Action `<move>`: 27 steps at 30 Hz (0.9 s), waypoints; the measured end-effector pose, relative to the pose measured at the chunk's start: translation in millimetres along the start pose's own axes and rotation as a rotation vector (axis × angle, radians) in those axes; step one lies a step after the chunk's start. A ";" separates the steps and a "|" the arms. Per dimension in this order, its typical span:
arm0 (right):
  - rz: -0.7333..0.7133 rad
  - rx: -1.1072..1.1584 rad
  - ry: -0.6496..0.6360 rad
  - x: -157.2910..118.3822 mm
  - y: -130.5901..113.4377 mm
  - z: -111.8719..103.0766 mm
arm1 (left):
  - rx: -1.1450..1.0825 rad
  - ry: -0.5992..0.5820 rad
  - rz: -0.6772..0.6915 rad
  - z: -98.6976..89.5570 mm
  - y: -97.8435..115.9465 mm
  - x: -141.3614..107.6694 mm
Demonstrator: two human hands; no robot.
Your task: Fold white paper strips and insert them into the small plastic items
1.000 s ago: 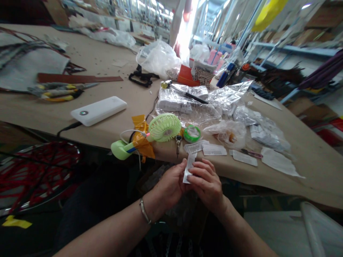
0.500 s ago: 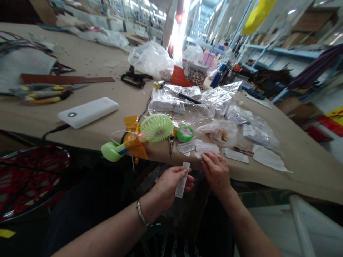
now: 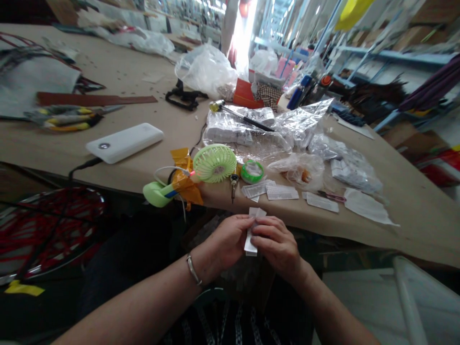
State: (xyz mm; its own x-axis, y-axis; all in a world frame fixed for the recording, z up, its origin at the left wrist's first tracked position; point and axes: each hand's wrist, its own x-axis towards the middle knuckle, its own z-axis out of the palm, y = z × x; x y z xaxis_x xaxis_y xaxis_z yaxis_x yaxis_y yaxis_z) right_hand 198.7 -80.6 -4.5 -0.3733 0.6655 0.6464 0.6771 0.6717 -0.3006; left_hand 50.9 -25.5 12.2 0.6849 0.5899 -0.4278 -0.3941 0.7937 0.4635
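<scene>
My left hand [image 3: 230, 242] pinches a narrow white strip [image 3: 250, 246] between thumb and fingers, just off the table's front edge. Closed in from the other side, my right hand [image 3: 282, 247] has its fingers on a second white slip [image 3: 261, 212] laid against the first. Fingers cover much of both pieces, so how they join cannot be made out. On the table edge beyond lie printed white labels [image 3: 282, 192] and another flat label [image 3: 321, 202]. A soldering-iron-like pointed tool [image 3: 234, 184] rests with its tip over the edge, near a round green container [image 3: 252, 171].
A green fan [image 3: 214, 163] is fixed with orange tape [image 3: 187, 184] left of the hands. Further left lie a white power bank [image 3: 125, 143] with a cable and several pliers [image 3: 68, 117]. Clear plastic bags of white bundles [image 3: 230, 132] lie behind, a hammer-like tool [image 3: 246, 117] on top.
My right hand has left the labels on the table and come to my left hand, bringing a white slip against the strip held there. The view has shifted slightly.
</scene>
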 end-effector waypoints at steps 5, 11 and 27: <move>-0.014 0.020 -0.042 -4.1 -1.7 8.4 | 0.003 -0.024 -0.003 -3.4 -1.5 -3.2; 0.029 0.047 -0.054 -7.0 -5.7 6.1 | 0.089 -0.005 -0.017 -5.1 -2.8 -4.8; 0.440 -0.693 0.016 -65.0 72.9 -64.4 | 0.244 0.152 -0.108 -3.3 -4.5 -5.5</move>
State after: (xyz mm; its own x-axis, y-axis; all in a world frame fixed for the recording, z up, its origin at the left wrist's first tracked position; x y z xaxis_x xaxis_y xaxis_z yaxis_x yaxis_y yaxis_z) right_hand 313.2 -95.9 -23.2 0.0232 0.8129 0.5819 0.9995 -0.0065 -0.0308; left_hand 46.9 -31.8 9.9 0.6079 0.5339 -0.5877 -0.1525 0.8049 0.5735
